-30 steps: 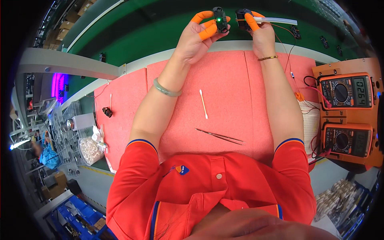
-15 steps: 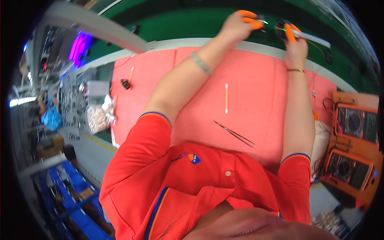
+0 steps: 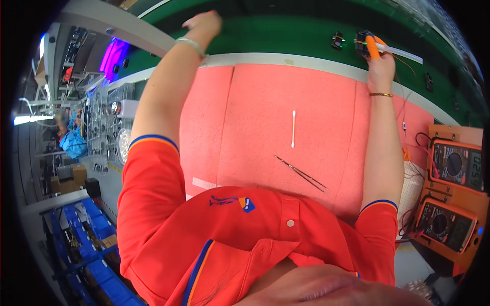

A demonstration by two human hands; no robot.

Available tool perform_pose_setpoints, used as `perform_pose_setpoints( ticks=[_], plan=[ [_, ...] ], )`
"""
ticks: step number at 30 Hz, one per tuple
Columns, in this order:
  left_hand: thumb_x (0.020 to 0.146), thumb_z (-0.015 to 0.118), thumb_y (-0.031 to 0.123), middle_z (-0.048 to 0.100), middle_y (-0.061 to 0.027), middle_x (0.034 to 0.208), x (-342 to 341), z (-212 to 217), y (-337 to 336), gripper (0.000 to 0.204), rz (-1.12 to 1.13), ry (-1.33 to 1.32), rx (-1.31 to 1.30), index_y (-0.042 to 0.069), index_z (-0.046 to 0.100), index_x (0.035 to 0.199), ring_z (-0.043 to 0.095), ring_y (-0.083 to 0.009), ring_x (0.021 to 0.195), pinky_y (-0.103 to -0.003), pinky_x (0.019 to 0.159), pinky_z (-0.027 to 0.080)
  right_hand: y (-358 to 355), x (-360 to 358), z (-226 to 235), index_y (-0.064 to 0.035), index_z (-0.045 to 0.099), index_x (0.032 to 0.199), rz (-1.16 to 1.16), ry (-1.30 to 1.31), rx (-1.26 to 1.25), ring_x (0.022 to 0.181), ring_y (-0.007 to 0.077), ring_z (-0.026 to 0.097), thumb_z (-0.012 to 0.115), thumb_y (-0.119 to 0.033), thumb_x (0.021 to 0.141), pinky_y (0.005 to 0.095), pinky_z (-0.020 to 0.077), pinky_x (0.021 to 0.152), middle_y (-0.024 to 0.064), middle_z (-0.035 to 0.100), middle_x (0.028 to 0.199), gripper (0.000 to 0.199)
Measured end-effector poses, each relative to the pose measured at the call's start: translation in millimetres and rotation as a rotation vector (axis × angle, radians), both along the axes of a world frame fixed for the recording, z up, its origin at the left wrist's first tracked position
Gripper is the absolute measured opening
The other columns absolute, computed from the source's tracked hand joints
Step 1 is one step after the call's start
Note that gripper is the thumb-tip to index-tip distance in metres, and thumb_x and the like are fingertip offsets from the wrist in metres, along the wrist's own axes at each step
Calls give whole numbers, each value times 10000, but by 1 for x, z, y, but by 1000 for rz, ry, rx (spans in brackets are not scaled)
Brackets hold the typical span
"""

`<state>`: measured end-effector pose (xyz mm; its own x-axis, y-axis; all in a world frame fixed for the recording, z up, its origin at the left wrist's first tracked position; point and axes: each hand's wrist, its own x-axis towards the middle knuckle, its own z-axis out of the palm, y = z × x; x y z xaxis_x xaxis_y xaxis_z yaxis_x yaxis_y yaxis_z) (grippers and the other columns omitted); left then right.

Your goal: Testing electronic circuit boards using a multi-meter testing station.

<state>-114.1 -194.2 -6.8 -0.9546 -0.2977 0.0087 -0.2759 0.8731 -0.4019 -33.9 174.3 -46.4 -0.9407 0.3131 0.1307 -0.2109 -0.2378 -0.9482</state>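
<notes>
My left hand [image 3: 205, 23] is over the far part of the green conveyor belt [image 3: 265, 30], to the left. Its fingers are blurred and partly hidden, and I make out nothing in them. At the far right, my right hand [image 3: 380, 64], with orange finger covers, grips a small black electronic module [image 3: 363, 45]. A thin white strip [image 3: 403, 53] sticks out to the right beside those fingers. Just left of that module, another black module [image 3: 337, 40] with a green light rests on the belt. A double-ended cotton swab [image 3: 293, 128] and metal tweezers [image 3: 301, 173] lie on the pink mat [image 3: 255, 112].
Two orange multimeters [image 3: 454, 160] stand on an orange rack to the right, with thin wires running near the mat. Another black module [image 3: 428, 81] lies farther right on the belt. A grey metal post [image 3: 122, 25] slants across the upper left. Blue bins [image 3: 104, 275] stand at lower left.
My left hand has let go of the black module, leaving it on the belt, and swung far to the left. My right hand stays nearly in place with its module.
</notes>
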Motion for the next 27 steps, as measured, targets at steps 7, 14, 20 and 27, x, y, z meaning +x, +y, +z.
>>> perform_pose_setpoints(
  ticks=[7, 14, 20, 27],
  plan=[
    [808, 393, 140, 512, -142, 1096, -7, -24, -61, 285, -17, -84, 32, 66, 554, 1031, 495, -286, 1020, -397, 820, 417, 7, 10, 4, -17, 590, 905, -90, 75, 253, 660, 79, 500, 645, -179, 719, 217, 412, 585, 8, 556, 736, 252],
    [729, 519, 6, 562, -75, 948, 27, 16, 77, 357, -316, 30, 1357, 17, 452, 1080, 547, -161, 838, -264, 723, 446, 4, 10, 6, 15, 544, 898, -38, 60, 49, 700, 106, 547, 643, -97, 707, 217, 442, 638, 60, 578, 779, 242],
    [764, 514, -3, 520, -66, 989, 76, -3, 189, 309, -314, -164, 2213, 13, 448, 1064, 515, -133, 839, -253, 753, 437, 3, 16, 9, 23, 515, 925, 3, 65, -68, 702, 108, 550, 636, -80, 709, 221, 444, 633, 61, 575, 788, 269],
    [773, 517, 9, 514, -60, 941, 91, -21, 213, 303, -270, -265, 2460, 12, 445, 1068, 510, -147, 871, -270, 803, 425, 0, 14, 9, 17, 530, 881, 60, 68, -48, 691, 107, 552, 628, -74, 712, 226, 447, 611, 65, 578, 763, 215]
  ],
)
